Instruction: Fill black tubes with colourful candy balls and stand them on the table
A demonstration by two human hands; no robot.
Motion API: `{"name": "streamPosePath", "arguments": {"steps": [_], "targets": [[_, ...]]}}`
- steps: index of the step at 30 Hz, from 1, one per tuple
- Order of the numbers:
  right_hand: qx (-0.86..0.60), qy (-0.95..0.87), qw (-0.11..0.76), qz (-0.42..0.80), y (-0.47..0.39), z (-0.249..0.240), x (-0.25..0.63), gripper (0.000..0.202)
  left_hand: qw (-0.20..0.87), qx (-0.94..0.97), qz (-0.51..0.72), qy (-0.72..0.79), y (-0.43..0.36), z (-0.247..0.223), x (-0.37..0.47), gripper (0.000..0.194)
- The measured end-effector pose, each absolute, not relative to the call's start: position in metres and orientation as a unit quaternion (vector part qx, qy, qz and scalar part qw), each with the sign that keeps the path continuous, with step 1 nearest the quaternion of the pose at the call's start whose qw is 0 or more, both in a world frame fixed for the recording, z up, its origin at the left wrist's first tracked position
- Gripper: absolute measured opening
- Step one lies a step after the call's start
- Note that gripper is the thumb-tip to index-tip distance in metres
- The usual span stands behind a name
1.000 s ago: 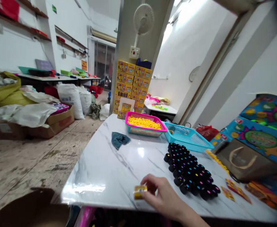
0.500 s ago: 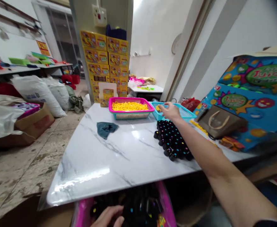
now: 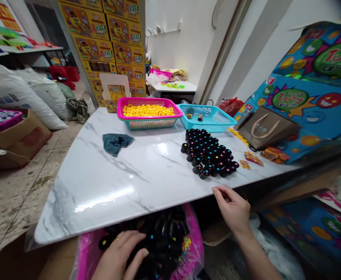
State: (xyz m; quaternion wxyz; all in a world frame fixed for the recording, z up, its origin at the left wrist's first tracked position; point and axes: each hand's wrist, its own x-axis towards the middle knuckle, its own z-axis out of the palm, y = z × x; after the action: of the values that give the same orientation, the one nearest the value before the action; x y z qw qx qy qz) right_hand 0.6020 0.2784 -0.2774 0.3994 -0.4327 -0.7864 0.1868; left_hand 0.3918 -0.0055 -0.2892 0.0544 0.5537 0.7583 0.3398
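Observation:
My left hand (image 3: 120,254) is in the pink basket (image 3: 198,249) below the table edge, resting over black cylindrical pieces (image 3: 161,249). Its fingers are stretched out and its thumb stands apart; nothing shows in its grasp. Just off the table's front edge is my right hand (image 3: 233,208), thumb and fingertips brought together, with no object visible between them. Nearest to it on the table stands a block of small black cylinders (image 3: 208,151) with coloured dots on top. Behind them, a blue basket (image 3: 207,124) holds two small brownish-yellow pieces.
A pink-rimmed basket (image 3: 150,124) of yellow rings stands at the back, a dark green cloth (image 3: 115,144) in front of it. Small candy packets (image 3: 253,158), a brown paper bag (image 3: 269,128) and blue gum boxes (image 3: 304,97) are on the right. Yellow boxes (image 3: 126,50) are stacked behind.
My right hand has drawn back from the blue basket to the table's front edge. My left hand stays in the pink basket. The view has tilted down and come closer.

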Motion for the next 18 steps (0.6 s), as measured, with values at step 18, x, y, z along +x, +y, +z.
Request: {"name": "streamPosePath", "arguments": {"steps": [18], "targets": [[-0.427,-0.847,0.311,0.060,0.306,-0.288,0.567,0.037,0.294,0.371,0.435,0.766,0.344,-0.252,0.327,0.028]]}}
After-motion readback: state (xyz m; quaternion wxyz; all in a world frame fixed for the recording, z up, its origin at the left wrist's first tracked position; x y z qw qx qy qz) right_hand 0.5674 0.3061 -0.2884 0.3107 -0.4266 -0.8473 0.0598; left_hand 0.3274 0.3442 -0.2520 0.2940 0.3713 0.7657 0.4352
